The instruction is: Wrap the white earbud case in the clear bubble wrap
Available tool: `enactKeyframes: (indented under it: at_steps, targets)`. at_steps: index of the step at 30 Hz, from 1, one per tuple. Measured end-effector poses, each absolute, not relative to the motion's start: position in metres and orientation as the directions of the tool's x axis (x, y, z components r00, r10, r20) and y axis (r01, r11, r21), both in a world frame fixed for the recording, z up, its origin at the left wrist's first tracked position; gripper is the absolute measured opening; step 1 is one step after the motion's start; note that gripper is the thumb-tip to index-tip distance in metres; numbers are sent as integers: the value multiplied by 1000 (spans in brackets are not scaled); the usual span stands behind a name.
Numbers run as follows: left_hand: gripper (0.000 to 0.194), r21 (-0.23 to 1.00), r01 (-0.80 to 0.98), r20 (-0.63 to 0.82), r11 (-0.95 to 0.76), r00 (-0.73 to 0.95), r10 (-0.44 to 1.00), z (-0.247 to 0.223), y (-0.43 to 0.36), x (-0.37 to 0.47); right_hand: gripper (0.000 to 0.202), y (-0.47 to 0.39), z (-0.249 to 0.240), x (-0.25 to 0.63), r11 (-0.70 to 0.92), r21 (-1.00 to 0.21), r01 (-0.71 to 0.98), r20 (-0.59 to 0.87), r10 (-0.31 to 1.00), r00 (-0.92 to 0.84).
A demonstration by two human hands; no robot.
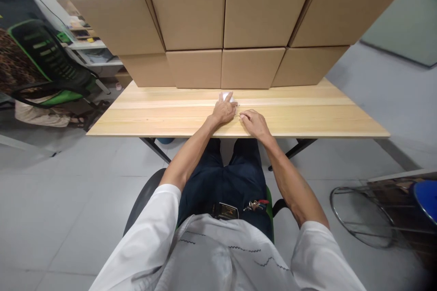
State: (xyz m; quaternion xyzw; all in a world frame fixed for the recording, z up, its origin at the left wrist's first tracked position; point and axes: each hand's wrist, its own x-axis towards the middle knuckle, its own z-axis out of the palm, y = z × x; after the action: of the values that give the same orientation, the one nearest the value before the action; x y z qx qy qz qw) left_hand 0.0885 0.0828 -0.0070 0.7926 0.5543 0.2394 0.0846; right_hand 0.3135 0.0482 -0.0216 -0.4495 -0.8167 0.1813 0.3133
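Hands (left (224, 111), right (254, 122)) press white paper (227, 96); no writing legible.

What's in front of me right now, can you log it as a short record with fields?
Surface: wooden table
Left hand: palm down on a small white object, covering most of it
Right hand: flat on the table beside the left hand, fingertips near the white object
White object: too covered to identify
Behind hands: stacked cardboard boxes along the table's far edge
Left side: green and black chair
Right side: blue stool
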Motion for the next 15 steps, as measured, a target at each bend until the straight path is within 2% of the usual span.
enactKeyframes:
  at_steps: [8, 15]
  targets:
    - [54, 226, 901, 206, -372, 329, 922, 3, 74, 81, 37, 58, -39, 313, 590, -531, 608, 404, 807, -430]
    - [53, 229, 895, 174, -383, 349, 921, 6, 74, 77, 36, 63, -45, 314, 606, -506, 613, 411, 795, -447]
